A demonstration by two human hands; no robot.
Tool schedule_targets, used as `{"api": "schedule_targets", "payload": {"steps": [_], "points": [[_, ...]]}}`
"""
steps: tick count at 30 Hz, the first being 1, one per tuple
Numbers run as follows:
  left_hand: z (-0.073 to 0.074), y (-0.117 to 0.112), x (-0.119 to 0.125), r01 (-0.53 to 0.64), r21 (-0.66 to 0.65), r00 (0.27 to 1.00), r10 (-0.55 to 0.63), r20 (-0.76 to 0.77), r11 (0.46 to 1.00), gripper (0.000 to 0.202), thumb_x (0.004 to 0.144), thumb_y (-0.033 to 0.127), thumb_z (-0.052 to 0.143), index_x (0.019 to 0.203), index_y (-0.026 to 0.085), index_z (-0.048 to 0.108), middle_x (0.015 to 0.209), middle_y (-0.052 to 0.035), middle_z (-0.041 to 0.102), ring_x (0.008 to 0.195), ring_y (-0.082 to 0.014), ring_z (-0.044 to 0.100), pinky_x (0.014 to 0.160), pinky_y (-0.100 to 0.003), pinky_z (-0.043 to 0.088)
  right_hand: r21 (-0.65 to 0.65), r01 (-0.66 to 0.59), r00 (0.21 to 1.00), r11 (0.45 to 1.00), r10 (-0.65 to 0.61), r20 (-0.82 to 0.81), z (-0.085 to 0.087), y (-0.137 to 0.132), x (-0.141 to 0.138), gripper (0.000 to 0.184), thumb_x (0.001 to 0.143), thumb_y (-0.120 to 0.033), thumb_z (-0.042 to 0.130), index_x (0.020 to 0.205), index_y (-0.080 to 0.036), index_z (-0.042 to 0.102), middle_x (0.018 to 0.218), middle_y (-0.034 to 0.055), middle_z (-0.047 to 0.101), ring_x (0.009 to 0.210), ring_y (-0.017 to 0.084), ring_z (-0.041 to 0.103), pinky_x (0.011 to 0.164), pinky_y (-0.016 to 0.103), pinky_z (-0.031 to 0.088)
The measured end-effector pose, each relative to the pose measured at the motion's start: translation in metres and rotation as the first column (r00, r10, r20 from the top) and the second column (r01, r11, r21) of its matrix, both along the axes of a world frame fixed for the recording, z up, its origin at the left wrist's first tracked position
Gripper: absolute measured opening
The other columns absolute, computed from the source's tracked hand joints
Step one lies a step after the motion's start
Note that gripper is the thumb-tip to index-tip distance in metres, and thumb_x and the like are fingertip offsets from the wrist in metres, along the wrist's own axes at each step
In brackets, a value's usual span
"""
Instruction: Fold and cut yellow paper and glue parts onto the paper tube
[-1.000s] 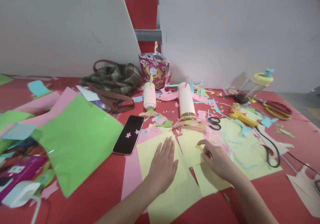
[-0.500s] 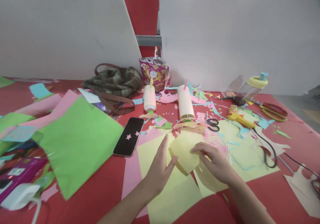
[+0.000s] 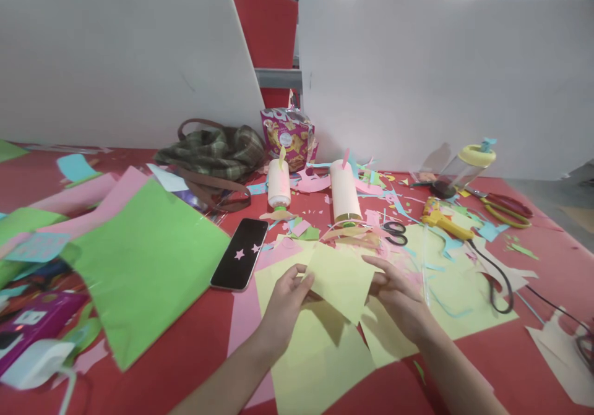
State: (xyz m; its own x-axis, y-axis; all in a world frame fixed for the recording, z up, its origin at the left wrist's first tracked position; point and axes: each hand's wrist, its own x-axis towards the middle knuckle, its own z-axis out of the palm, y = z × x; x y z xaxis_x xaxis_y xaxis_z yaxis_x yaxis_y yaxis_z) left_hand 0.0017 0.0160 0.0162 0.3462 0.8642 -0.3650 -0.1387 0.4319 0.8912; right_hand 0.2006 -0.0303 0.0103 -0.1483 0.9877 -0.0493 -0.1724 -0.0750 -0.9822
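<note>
A small pale-yellow paper piece point(image 3: 341, 279) is lifted off the red table point(image 3: 185, 353), held between both hands. My left hand point(image 3: 283, 303) pinches its left corner with fingers closed. On the opposite edge my right hand point(image 3: 399, 297) grips it the same way. Beneath them lie larger pale-yellow sheets point(image 3: 320, 359) and a pink sheet point(image 3: 244, 322). Small black scissors point(image 3: 396, 231) rest just beyond the held piece.
A phone point(image 3: 240, 253) with a star case lies left of my hands, beside a big green sheet point(image 3: 143, 260). Two cream paper-wrapped cylinders point(image 3: 344, 190) stand behind. A yellow glue gun point(image 3: 443, 218) with its cord, red-yellow scissors point(image 3: 503, 206), a plaid bag point(image 3: 213, 149), a snack pouch point(image 3: 286, 132) and scattered scraps surround.
My left hand, flat on the sheet a second ago, turned and took the left corner of the yellow piece. Both hands lifted it off the table.
</note>
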Motion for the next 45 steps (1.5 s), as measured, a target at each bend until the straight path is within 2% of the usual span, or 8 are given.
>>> {"api": "schedule_targets", "payload": {"steps": [3,8,11,16,21,25,31,45], "points": [[0.001,-0.002,0.001,0.025,0.004,1.0,-0.025,-0.001,1.0,0.02,0.073,0.034,0.052,0.077,0.017,0.044,0.064,0.0006,0.06,0.058,-0.0127,0.058,0.062,-0.026,0.044,-0.039,-0.049,0.999,0.998,0.049,0.006,0.009,0.0,-0.011,0.045,0.077,-0.032,0.049,0.119,-0.029,0.034,0.101,0.0047,0.057,0.092,0.019,0.055,0.082,0.036,0.04],[0.005,-0.011,0.005,0.082,0.129,0.963,-0.045,-0.266,0.988,0.022,0.074,0.038,0.05,0.072,0.018,0.041,0.05,0.006,0.049,0.044,-0.009,0.048,0.044,-0.019,0.034,-0.092,-0.041,0.997,0.995,0.047,0.06,0.018,-0.001,-0.026,0.065,0.065,-0.054,0.055,0.12,-0.027,0.031,0.113,0.0089,0.051,0.106,0.024,0.047,0.081,0.037,0.041],[0.005,-0.017,0.007,0.146,0.19,0.939,-0.076,-0.336,0.971,0.023,0.076,0.038,0.047,0.067,0.018,0.039,0.053,0.0038,0.051,0.047,-0.01,0.049,0.045,-0.019,0.034,-0.12,-0.049,0.999,0.992,0.052,0.018,0.018,-0.002,-0.031,0.064,0.066,-0.05,0.057,0.119,-0.026,0.031,0.107,0.009,0.053,0.102,0.024,0.049,0.08,0.038,0.042],[0.007,-0.022,0.007,0.265,0.227,0.935,-0.192,-0.299,0.937,0.022,0.079,0.037,0.042,0.071,0.017,0.041,0.062,-0.0002,0.054,0.057,-0.0128,0.052,0.052,-0.021,0.037,-0.132,-0.056,0.997,0.99,0.048,-0.064,0.017,-0.001,-0.035,0.051,0.068,-0.037,0.06,0.111,-0.024,0.035,0.096,0.0054,0.056,0.086,0.019,0.056,0.075,0.035,0.043],[0.007,-0.022,0.006,0.348,0.253,0.921,-0.279,-0.271,0.902,0.021,0.082,0.032,0.039,0.068,0.017,0.041,0.055,0.0043,0.043,0.05,-0.0084,0.039,0.048,-0.019,0.029,-0.15,-0.018,0.999,0.988,0.011,-0.045,0.014,0.001,-0.036,0.043,0.07,-0.03,0.059,0.106,-0.022,0.037,0.091,0.0045,0.058,0.083,0.018,0.057,0.073,0.033,0.044],[0.007,-0.022,0.005,0.355,0.27,0.911,-0.267,-0.314,0.895,0.024,0.084,0.032,0.034,0.066,0.017,0.041,0.054,0.0053,0.033,0.049,-0.0082,0.03,0.047,-0.02,0.025,-0.166,0.002,1.0,0.986,-0.005,-0.02,0.012,0.001,-0.035,0.033,0.072,-0.024,0.055,0.1,-0.021,0.04,0.091,0.0045,0.058,0.082,0.018,0.057,0.072,0.033,0.045],[0.012,-0.02,0.004,0.36,0.314,0.921,-0.28,-0.271,0.879,0.026,0.086,0.028,0.026,0.073,0.016,0.045,0.063,0.0013,0.043,0.059,-0.0114,0.04,0.056,-0.022,0.031,-0.17,0.022,0.997,0.985,-0.008,0.082,0.014,0.001,-0.036,0.031,0.072,-0.023,0.053,0.1,-0.021,0.041,0.085,0.0024,0.057,0.08,0.017,0.057,0.071,0.032,0.046],[0.007,-0.022,0.005,0.417,0.307,0.868,-0.274,-0.415,0.855,0.029,0.084,0.036,0.028,0.061,0.019,0.033,0.055,0.005,0.031,0.05,-0.0094,0.029,0.048,-0.022,0.025,-0.152,0.004,0.962,0.988,0.038,0.271,0.014,-0.001,-0.04,0.024,0.07,-0.018,0.051,0.093,-0.019,0.045,0.082,0.0006,0.058,0.076,0.016,0.057,0.067,0.028,0.046]]}}
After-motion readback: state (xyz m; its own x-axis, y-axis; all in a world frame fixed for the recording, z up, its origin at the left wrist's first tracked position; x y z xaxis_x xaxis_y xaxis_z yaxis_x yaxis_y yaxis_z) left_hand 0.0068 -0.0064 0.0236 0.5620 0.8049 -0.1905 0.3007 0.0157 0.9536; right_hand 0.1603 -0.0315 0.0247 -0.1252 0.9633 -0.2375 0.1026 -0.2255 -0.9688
